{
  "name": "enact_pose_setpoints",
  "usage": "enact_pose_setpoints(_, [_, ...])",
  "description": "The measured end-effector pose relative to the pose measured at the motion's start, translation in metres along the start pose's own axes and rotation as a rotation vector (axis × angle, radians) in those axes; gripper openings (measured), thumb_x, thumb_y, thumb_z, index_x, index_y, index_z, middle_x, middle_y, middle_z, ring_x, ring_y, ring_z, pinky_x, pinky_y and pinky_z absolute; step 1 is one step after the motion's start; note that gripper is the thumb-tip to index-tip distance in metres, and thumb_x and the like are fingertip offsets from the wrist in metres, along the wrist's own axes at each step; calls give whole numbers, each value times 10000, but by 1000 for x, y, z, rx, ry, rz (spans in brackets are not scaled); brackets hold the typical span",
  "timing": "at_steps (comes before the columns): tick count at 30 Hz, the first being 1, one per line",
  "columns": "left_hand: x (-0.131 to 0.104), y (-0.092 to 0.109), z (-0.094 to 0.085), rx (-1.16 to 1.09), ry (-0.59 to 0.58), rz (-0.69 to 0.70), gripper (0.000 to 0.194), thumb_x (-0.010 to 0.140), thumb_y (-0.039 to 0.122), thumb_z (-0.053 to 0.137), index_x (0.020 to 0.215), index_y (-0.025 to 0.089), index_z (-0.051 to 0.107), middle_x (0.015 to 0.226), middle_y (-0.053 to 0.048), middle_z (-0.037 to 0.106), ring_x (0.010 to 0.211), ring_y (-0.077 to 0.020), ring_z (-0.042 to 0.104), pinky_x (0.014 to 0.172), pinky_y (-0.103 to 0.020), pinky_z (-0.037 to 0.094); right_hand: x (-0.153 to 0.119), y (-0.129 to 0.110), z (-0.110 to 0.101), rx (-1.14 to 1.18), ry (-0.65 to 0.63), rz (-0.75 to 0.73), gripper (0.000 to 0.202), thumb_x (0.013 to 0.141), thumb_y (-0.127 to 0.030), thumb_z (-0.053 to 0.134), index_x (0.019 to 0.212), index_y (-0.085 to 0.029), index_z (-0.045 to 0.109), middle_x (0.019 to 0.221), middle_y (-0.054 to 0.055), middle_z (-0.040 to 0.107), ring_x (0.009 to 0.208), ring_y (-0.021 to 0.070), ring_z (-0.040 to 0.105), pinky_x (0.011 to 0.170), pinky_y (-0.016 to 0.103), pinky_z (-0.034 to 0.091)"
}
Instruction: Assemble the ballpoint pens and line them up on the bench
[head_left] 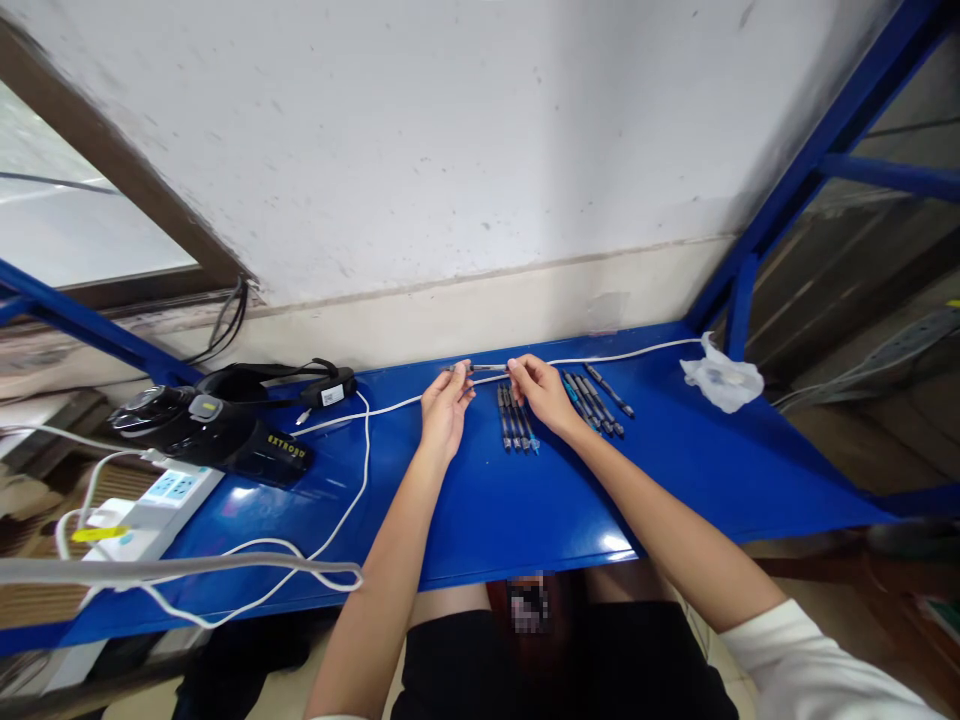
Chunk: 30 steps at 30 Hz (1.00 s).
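Note:
My left hand (pixel 445 405) pinches the dark end of a thin pen or pen part (pixel 487 368) near the back edge of the blue table (pixel 480 510). The other end of that part is between the fingers of my right hand (pixel 541 390), so it lies level between both hands. Just below my hands, several dark pens (pixel 514 425) lie side by side, one with a blue-green tip. A second group of pens (pixel 592 405) rests right of my right hand, and one pen (pixel 609 391) lies at its right side.
A crumpled white plastic bag (pixel 723 376) sits at the right. At the left are a black bottle (pixel 217 440), a black strapped device (pixel 330 390) and a white power strip (pixel 154 515). White cables (pixel 365 460) run across the table, one passing behind the pens.

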<state>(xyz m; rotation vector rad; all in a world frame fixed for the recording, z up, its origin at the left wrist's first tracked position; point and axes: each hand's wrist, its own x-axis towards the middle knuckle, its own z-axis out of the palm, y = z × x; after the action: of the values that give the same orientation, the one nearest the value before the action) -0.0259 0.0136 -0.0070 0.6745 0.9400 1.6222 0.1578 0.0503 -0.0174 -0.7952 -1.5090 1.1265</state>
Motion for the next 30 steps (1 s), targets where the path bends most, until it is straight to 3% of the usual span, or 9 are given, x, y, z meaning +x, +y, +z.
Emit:
enact_pose_setpoints(8, [3,0,-3,-52,36,-6,377,743,371,974,1031,171,837,945,-38,734,827,-102,658,763,-222,511,-3,-2,-1,-59,59,-42,362,1007,-606,657,1087,-258,718,749,-12,647,600,162,584,552,287,453])
enact_pose_setpoints(14, [3,-1,-3,9,8,57,371,742,389,964,1022,175,848,990,-57,747,867,-121,669,778,-230,515,1,-3,-3,38,42,-10,407,1000,-617,671,890,-227,717,671,-28,633,527,131,563,548,276,457])
enact_pose_setpoints(19, [1,-5,-1,123,-46,101,352,766,389,940,1058,213,852,1017,-71,785,891,-153,690,774,-256,519,7,-4,-3,385,140,115,437,861,-630,836,803,-220,699,677,-31,613,545,117,540,492,245,470])
enact_pose_setpoints(22, [-3,-8,1,209,-101,77,382,759,373,942,1101,226,854,1050,-83,809,912,-174,707,789,-276,524,11,-5,-5,593,217,170,403,806,-561,916,833,-223,700,702,-41,599,649,117,584,550,214,517])
enact_pose_setpoints(27, [-9,-7,5,265,-200,77,354,845,439,875,1126,226,849,1154,-113,809,1030,-216,723,844,-301,529,17,-7,-15,873,309,297,353,902,-515,859,905,-250,626,846,-38,693,806,135,698,731,268,607])
enact_pose_setpoints(30, [-7,-5,3,266,-124,98,350,874,484,845,1096,213,847,1124,-119,805,1002,-202,719,823,-289,522,18,-8,-24,1097,271,327,295,1025,-448,738,901,-252,556,658,-86,547,574,103,577,579,219,544])
